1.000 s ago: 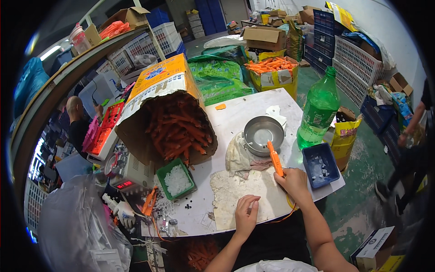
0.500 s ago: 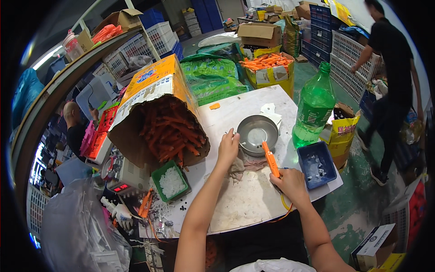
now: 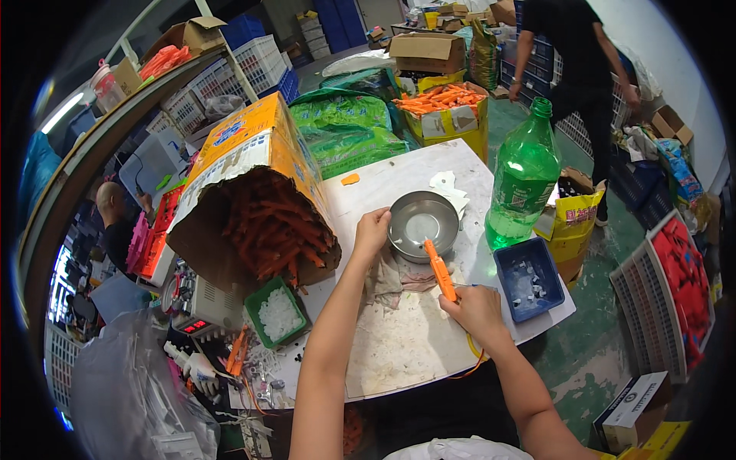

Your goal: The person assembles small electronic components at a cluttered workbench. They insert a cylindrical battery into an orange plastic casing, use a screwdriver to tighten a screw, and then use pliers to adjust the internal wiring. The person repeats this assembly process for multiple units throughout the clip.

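Observation:
A round metal bowl [image 3: 423, 253] with a little clear liquid in it sits on the white work table [image 3: 406, 345]. My left hand [image 3: 372, 232] is closed on its left rim. In my right hand [image 3: 477, 313] is a slim orange plastic piece [image 3: 439, 270], its tip over the bowl's near edge. A thin yellow and red wire [image 3: 477, 351] runs below that hand. Under and in front of the bowl lies a crumpled pinkish cloth [image 3: 386, 282]. To the right stand a blue tray [image 3: 529, 314] with small pieces in it and a large green bottle [image 3: 524, 176].
A tipped carton [image 3: 264, 134] full of orange pieces fills the table's left, beside a green tray [image 3: 253, 307] of whitish bits. A boxed power unit [image 3: 211, 307] stands further left. Another person [image 3: 571, 69] walks at the back right, near crates.
My left hand has moved onto the bowl's rim and its fingers have closed. The right hand still holds the orange piece near the bowl. The walking person has moved left; the whole view has shifted slightly.

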Action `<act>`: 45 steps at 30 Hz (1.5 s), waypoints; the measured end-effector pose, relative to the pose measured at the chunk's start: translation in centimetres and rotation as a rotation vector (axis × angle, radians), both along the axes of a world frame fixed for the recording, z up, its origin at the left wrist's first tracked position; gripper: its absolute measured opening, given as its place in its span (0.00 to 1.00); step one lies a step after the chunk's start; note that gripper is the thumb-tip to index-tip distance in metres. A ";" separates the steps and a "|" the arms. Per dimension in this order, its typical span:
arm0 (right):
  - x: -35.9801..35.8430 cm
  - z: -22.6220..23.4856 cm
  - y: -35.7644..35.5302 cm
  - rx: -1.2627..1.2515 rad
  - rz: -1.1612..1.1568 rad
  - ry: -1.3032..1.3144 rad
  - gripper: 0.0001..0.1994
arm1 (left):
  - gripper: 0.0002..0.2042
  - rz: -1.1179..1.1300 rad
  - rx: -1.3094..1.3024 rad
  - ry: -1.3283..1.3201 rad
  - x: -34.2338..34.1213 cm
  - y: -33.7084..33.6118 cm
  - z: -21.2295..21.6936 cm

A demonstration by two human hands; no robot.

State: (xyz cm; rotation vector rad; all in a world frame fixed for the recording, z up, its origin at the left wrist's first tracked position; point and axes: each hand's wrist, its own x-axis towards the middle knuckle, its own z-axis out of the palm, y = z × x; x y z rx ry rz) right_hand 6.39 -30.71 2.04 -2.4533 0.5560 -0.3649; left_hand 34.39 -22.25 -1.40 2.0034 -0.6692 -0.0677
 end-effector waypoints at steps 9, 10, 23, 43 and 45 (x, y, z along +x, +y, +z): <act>0.4 -0.7 0.4 -0.021 -0.025 -0.020 0.18 | 0.15 -0.023 -0.037 0.030 0.4 -0.1 -0.1; 0.5 -0.8 0.5 -0.022 -0.023 -0.019 0.18 | 0.16 -0.027 -0.055 0.043 0.5 0.1 -0.2; 0.3 -1.0 0.4 0.040 -0.073 -0.008 0.18 | 0.31 -0.291 -0.058 -0.118 -18.2 10.8 5.8; -5.2 1.7 21.1 0.464 0.969 0.133 0.19 | 0.16 0.003 -0.124 0.435 -39.8 25.2 -3.7; -4.7 -1.3 23.7 0.032 1.009 0.061 0.25 | 0.18 0.025 -0.052 0.344 -40.1 26.2 -6.1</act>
